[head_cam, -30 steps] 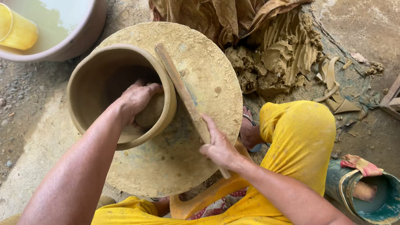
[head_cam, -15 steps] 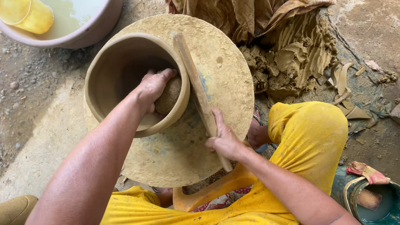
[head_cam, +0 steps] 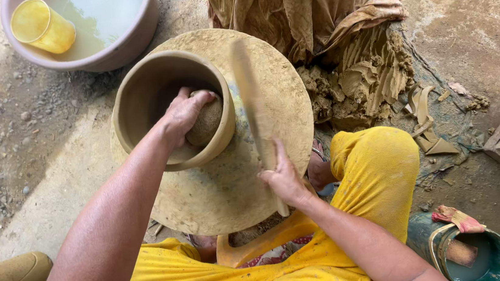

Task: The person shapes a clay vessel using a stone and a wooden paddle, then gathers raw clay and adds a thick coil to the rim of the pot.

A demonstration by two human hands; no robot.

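Left hand (head_cam: 183,113) closed round stone (head_cam: 205,123) inside clay pot (head_cam: 136,102), right hand (head_cam: 284,177) gripping wooden paddle (head_cam: 251,107)

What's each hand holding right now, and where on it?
Left hand cups a rounded stone inside the clay pot. Right hand grips the wooden paddle by its lower end.

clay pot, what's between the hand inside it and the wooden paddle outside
In the head view, the pot's near wall stands between them: the left hand presses a round stone inside, and the right hand holds the paddle outside.

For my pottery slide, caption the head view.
Left hand presses a stone inside the clay pot; right hand holds a wooden paddle.
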